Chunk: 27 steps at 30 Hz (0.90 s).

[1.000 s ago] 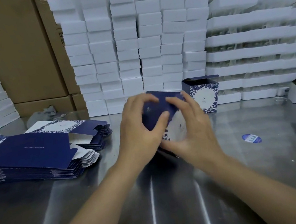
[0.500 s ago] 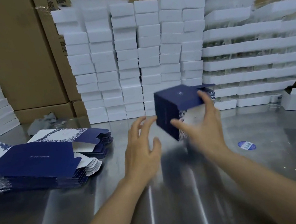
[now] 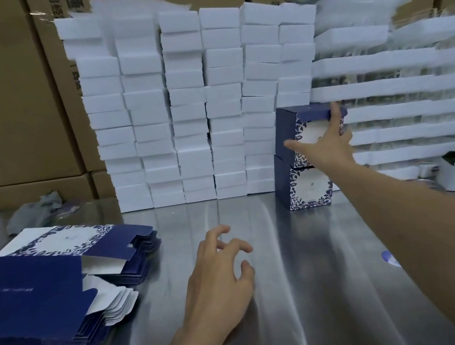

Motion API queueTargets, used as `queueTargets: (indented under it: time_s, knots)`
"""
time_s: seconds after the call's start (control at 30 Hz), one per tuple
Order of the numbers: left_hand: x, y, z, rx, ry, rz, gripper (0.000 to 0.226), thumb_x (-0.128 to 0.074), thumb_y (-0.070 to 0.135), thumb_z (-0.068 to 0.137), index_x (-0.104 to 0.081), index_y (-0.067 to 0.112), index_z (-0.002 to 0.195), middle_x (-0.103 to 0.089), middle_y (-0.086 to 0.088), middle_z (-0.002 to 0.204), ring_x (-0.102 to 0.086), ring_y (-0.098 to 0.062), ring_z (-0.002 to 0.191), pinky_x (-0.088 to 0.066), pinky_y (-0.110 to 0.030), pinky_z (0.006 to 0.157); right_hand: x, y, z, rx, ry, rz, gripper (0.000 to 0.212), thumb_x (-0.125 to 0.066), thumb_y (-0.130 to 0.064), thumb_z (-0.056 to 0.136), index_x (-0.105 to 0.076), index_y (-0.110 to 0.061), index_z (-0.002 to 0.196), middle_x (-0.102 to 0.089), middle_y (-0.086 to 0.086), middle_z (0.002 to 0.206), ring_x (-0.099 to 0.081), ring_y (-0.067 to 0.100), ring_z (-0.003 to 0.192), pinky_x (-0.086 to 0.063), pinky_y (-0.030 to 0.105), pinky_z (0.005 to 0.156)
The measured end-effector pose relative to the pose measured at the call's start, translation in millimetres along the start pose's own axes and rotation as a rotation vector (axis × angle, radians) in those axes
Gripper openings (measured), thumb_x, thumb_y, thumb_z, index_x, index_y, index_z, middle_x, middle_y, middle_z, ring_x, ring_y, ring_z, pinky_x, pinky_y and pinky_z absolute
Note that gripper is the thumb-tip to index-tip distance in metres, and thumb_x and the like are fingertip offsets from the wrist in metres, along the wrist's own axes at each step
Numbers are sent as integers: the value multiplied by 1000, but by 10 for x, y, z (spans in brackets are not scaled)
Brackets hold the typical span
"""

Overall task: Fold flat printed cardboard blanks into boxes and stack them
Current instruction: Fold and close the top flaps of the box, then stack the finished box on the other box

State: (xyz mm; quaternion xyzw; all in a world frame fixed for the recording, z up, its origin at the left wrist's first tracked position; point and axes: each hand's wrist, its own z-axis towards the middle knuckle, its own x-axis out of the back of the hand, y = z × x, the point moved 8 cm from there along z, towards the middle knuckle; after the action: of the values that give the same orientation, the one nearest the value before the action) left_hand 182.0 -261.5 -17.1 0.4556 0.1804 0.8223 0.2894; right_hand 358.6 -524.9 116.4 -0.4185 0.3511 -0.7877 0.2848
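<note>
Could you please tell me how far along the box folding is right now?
Done: one folded box stands on the table. In hand: the right hand presses a second box onto it with spread fingers; the left hand hovers empty. Left: a thick pile of flat blanks waits to the left.

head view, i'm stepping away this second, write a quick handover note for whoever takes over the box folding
Right grip: arm stretched out, fingers spread on the front of the upper folded box.
Left grip: above the steel table, fingers loosely curled, holding nothing.
Things: the upper folded box sits on the lower folded box at the back of the table, beside the white box stacks. Flat blanks lie piled at the left.
Done: two boxes folded and stacked.
Left: draw the right grip back, take the next blank, fold it, stack it; many blanks remain.
</note>
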Motion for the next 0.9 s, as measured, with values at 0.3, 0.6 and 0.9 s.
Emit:
queueTargets:
  time_s: [0.3, 0.6, 0.9]
  knots:
    - [-18, -56, 33, 59, -21, -37, 20, -62, 31, 97, -63, 48, 107, -23, 38, 141, -33, 11, 125, -45, -22, 88, -163, 232, -61, 31, 122, 109, 145, -93, -62, 63, 20, -60, 154, -30, 14, 167, -37, 38, 150, -42, 58, 107]
    - [-21, -75, 36, 83, -37, -55, 17, -61, 32, 98, -64, 46, 107, -25, 37, 141, -41, 6, 126, -52, -27, 90, -187, 144, -35, -81, 175, -49, 138, -86, -71, 67, 19, -57, 156, -38, 19, 155, -53, 45, 131, -42, 67, 105]
    - [-40, -90, 37, 93, -54, -37, 15, -60, 34, 97, -65, 44, 108, -27, 37, 141, -40, 8, 123, -52, -29, 90, -272, 124, -9, -86, 177, -52, 132, -84, -70, 71, 15, -57, 157, -33, 17, 159, -48, 44, 137, -39, 69, 107]
